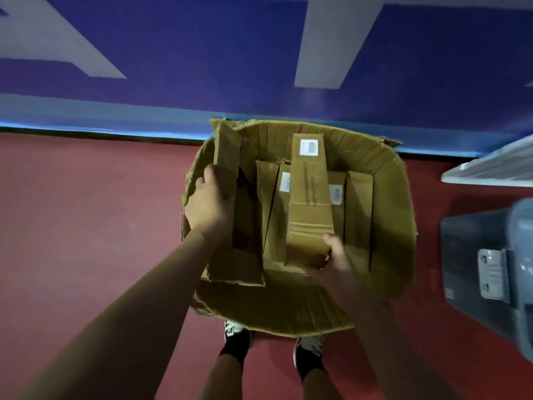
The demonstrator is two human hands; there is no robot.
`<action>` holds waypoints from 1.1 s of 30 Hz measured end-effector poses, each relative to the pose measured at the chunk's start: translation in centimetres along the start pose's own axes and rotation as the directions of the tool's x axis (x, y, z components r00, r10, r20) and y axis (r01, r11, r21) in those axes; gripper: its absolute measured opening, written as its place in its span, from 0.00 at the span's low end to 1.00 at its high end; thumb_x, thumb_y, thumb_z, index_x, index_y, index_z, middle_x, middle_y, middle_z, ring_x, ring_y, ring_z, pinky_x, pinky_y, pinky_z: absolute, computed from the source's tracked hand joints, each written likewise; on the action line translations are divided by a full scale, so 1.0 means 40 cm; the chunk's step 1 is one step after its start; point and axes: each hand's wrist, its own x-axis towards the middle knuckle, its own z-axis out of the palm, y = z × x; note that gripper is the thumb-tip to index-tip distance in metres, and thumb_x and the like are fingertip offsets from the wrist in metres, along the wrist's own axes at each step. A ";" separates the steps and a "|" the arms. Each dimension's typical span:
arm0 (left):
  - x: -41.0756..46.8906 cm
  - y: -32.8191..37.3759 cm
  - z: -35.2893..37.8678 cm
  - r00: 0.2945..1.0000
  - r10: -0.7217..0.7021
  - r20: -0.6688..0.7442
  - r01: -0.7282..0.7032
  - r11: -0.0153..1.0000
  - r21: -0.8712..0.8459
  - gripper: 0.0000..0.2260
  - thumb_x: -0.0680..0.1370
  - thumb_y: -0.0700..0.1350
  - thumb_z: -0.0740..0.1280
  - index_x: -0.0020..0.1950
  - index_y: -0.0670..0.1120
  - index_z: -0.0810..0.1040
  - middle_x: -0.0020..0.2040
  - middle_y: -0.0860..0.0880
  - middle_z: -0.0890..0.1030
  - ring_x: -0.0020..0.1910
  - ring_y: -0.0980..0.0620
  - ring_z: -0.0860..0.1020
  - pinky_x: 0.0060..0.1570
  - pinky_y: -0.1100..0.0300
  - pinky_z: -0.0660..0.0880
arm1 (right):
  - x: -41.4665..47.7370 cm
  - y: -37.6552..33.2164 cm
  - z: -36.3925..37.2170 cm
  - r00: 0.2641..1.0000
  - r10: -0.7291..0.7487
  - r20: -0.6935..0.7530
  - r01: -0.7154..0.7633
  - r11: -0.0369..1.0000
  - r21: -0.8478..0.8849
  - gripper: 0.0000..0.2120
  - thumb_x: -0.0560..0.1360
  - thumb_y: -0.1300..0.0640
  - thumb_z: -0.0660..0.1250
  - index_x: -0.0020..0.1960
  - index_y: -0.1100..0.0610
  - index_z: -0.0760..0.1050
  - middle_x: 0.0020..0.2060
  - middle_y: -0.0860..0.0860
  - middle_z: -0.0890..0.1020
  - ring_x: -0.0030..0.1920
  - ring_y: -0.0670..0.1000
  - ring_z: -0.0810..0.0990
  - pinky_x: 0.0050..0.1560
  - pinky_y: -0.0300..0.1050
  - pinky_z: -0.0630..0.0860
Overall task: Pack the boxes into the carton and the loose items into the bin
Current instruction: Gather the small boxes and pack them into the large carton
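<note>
An open brown carton (386, 203) with splayed flaps sits on the red floor in front of me. Several long brown boxes stand side by side inside it. My left hand (212, 202) grips a long box (227, 157) at the carton's left side, its far end sticking up over the rim. My right hand (336, 255) holds the near end of another long box (310, 192) with a white barcode label; this box lies on top of the packed ones in the middle. A grey plastic bin (487, 272) stands at the right edge.
A translucent lid or second bin (490, 168) lies at the upper right. A blue and white wall (202, 67) runs behind the carton. My feet (236, 339) stand just in front of the carton's near flap.
</note>
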 end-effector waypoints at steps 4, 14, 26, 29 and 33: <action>0.074 -0.025 0.061 0.987 0.131 -0.090 -0.122 0.988 0.098 0.24 0.78 0.45 0.61 0.72 0.47 0.59 0.68 0.46 0.68 0.55 0.39 0.77 0.47 0.48 0.72 | 0.109 0.066 0.100 0.999 -0.032 0.033 0.030 0.999 0.035 0.23 0.74 0.67 0.68 0.57 0.41 0.69 0.64 0.52 0.72 0.64 0.52 0.73 0.56 0.41 0.77; 0.099 -0.213 0.302 0.946 0.065 0.318 -0.054 0.998 -0.043 0.31 0.77 0.57 0.61 0.74 0.68 0.46 0.78 0.46 0.41 0.74 0.37 0.50 0.69 0.38 0.57 | 0.307 0.037 0.203 0.992 0.101 -0.076 -0.094 0.991 0.099 0.26 0.82 0.46 0.50 0.78 0.45 0.45 0.75 0.49 0.63 0.73 0.54 0.63 0.70 0.51 0.61; 0.095 -0.217 0.292 0.986 -0.067 0.153 0.042 0.986 0.162 0.42 0.70 0.59 0.71 0.75 0.60 0.46 0.61 0.43 0.64 0.58 0.44 0.70 0.38 0.55 0.68 | 0.334 0.003 0.239 0.989 0.064 -0.131 -0.073 0.995 -0.065 0.27 0.81 0.53 0.57 0.78 0.51 0.52 0.71 0.50 0.68 0.70 0.54 0.68 0.61 0.44 0.66; 0.099 -0.212 0.311 0.982 -0.100 0.162 0.080 0.989 0.127 0.43 0.70 0.59 0.71 0.75 0.59 0.46 0.61 0.42 0.63 0.59 0.45 0.70 0.38 0.54 0.68 | 0.344 -0.009 0.269 0.996 0.018 -0.083 -0.030 0.990 -0.138 0.27 0.81 0.54 0.57 0.78 0.49 0.52 0.71 0.50 0.68 0.70 0.53 0.68 0.65 0.47 0.67; 0.098 -0.248 0.306 0.966 0.010 0.259 -0.002 1.000 -0.031 0.39 0.75 0.51 0.67 0.77 0.58 0.44 0.63 0.43 0.60 0.62 0.43 0.68 0.48 0.50 0.73 | 0.378 -0.029 0.291 0.995 0.004 -0.097 -0.018 0.989 -0.147 0.28 0.81 0.53 0.57 0.78 0.47 0.50 0.71 0.50 0.69 0.69 0.53 0.69 0.64 0.47 0.67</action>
